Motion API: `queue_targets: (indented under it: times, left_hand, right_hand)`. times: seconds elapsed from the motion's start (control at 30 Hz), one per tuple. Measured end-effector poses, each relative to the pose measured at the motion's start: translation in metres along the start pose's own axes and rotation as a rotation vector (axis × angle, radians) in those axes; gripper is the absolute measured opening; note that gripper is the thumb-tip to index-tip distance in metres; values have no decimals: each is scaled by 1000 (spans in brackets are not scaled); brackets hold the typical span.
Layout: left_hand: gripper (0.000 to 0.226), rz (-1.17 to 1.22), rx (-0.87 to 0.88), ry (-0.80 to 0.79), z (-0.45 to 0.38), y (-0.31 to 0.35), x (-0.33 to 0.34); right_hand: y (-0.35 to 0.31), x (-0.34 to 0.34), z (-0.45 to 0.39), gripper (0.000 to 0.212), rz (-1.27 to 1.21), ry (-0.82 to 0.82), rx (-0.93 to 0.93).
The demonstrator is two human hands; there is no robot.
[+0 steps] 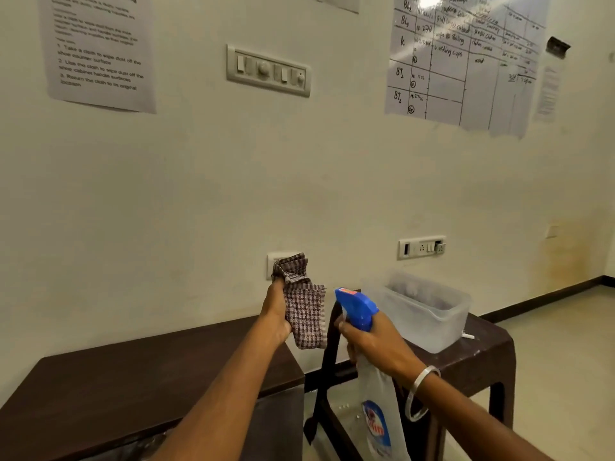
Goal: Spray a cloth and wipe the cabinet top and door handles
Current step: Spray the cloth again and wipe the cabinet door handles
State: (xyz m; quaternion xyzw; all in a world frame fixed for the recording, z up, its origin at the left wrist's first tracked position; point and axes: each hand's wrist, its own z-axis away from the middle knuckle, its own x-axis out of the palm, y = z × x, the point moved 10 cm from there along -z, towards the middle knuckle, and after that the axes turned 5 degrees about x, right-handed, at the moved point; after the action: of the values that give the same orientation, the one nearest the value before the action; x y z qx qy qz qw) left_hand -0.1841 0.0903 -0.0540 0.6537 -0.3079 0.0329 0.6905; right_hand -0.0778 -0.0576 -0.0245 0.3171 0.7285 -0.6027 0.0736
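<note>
Head view: one wide-angle look down at both hands, with the dark cabinet top (149, 371) taken as the landmark
Left hand (276, 314): raised above the right end of the cabinet top, fingers curled round a bunched checked cloth (304, 311), gripping it near its upper folds so the lower part hangs free
Right hand (376, 344): just right of the cabinet top's edge, fingers wrapped round the neck of a spray bottle (369, 371); a fingertip lies at the front where the trigger would be, though the trigger itself is hidden
Spray bottle: blue head (356, 307) aimed left at the cloth, nozzle near it but apart; clear body hangs below the hand
Right of the cabinet: a dark stool (479, 354) carrying a translucent plastic tub (429, 314)
Step judged: wetting the cloth; top and handles not yet wiped
Cloth handling: likely soft, light and floppy; best held bunched in the palm, a flat pad left exposed for wiping
Bottle handling: probably light, with a smooth body that could slip when wet; the neck is the sure hold
</note>
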Motion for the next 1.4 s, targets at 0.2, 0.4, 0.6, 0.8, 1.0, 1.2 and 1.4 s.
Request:
queue_targets:
  times: [0.2, 0.4, 0.6, 0.8, 1.0, 1.2, 1.4]
  left_hand:
    - [39, -60, -2, -50, -10, -3, 32]
    - [35, -50, -23, -150, -22, -3, 94]
    - [34, -63, -47, -195, -34, -8, 144]
    - [36, -67, -48, -181, -61, -15, 172]
    - [39, -25, -41, -179, -84, -30, 178]
    - [42, -28, -79, -170, -87, -48, 149]
    - [41, -121, -86, -160, -83, -44, 112]
  right_hand:
    - [-37, -70, -36, 27, -72, 168, -15]
    - [-74, -152, -82, 30, -168, 396, -70]
    - [-92, -208, -112, 32, -73, 626, -115]
    - [-70, -243, -140, 29, -48, 765, -130]
    - [-23, -259, -156, 28, -57, 839, -87]
    - [44, -242, -158, 31, -55, 800, 43]
    - [87, -241, -148, 35, -56, 794, 151]
